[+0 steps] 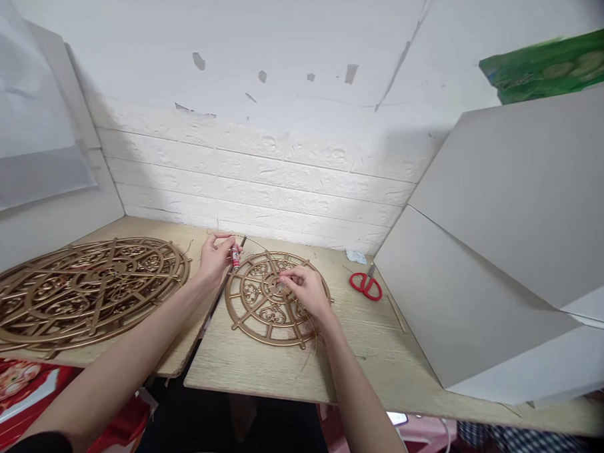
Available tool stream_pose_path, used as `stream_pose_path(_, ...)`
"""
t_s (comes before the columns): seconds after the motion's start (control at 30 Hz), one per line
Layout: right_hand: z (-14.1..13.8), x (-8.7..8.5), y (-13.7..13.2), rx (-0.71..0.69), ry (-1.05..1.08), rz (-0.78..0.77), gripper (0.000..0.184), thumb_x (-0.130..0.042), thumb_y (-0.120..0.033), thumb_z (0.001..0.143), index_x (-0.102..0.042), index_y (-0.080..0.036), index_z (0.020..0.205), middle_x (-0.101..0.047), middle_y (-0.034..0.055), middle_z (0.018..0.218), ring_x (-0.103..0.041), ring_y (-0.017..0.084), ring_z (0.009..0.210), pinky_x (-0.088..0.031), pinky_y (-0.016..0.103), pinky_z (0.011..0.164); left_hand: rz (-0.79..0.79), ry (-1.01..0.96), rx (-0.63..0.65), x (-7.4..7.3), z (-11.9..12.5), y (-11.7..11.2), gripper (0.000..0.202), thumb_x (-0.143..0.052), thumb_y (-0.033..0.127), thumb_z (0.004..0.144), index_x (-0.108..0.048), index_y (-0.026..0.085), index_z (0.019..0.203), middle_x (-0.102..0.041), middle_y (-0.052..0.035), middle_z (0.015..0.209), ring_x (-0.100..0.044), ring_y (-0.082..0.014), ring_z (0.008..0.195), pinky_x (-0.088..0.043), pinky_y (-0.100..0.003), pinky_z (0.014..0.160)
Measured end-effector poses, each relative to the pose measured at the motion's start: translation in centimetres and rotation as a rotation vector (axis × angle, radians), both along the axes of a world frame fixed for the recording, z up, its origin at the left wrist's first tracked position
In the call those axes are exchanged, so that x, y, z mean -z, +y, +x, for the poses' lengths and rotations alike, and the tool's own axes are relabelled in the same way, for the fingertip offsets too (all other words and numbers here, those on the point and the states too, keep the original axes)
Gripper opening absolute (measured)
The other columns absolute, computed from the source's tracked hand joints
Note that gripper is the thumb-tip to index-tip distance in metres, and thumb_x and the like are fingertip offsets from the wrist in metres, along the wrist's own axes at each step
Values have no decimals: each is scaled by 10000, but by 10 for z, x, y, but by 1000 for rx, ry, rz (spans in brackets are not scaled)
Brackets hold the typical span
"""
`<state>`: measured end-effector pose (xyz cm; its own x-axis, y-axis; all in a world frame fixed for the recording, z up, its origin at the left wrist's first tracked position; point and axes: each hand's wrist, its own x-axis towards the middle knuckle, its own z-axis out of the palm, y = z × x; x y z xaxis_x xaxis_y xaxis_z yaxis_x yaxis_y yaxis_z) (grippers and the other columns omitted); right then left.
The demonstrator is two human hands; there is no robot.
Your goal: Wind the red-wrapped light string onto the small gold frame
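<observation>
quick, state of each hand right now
Left hand: closed, holding a small red-and-white tube.
Right hand: closed in a pinch at the round gold lattice; what it holds, if anything, can't be told.

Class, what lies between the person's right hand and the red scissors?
The head view shows the right rim of the gold openwork disc, then a stretch of wooden tabletop.

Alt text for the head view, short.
Person's left hand holds a small red-and-white tube near a round gold lattice; the right hand is at the lattice's centre. Red-handled scissors lie to the right, similar lattices to the left.
</observation>
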<state>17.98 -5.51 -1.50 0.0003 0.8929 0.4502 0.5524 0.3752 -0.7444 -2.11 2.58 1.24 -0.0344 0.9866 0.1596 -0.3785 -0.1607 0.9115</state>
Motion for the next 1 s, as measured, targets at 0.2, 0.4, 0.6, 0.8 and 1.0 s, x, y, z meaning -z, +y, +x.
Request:
stream_pose_path(0.2, -1, 7, 5, -51, 66, -25, 195, -644, -344, 735, -708, -188, 834, -684, 39, 808, -578, 136, 654, -437, 244, 595, 56, 189, 55, 9, 7, -6, 369, -686, 371, 639, -480, 190, 886, -638, -9, 603, -560, -127, 471, -435, -218, 411)
stream_pose_path(0.4, -7, 8, 4, -154, 284, -158, 193, -637, -338, 730, -661, -158, 797, -696, 56, 783, -636, 160, 707, -488, 265, 654, 175, 427, 125, 21, 12, -6, 306, -639, 404, 689, -495, 190, 853, -637, -10, 595, -528, -119, 431, -404, -204, 383)
stream_pose_path(0.6, -13, -1, -2, -194, 417, -291, 290, -697, -350, 655, -653, -164, 873, -682, 34, 734, -596, 133, 585, -469, 240, 527, 214, 482, 159, 31, 12, -1, 276, -604, 414, 725, -481, 186, 821, -643, -19, 574, -514, -109, 424, -369, -189, 404)
stream_pose_path(0.8, -12, -4, -2, -198, 523, -262, 274, -714, -365, 639, -683, -161, 819, -686, 49, 766, -597, 146, 632, -495, 272, 597, 262, 530, 175, 32, 12, -5, 359, -618, 447, 727, -525, 169, 935, -690, -62, 701, -633, -162, 616, -432, -220, 517)
stream_pose_path(1.0, -15, -2, -2, -209, 486, -241, 245, -718, -368, 648, -686, -167, 784, -650, 17, 665, -547, 120, 562, -457, 252, 560, 251, 460, 247, 27, 16, -11, 379, -645, 445, 713, -515, 161, 926, -697, -64, 733, -633, -148, 613, -457, -222, 537)
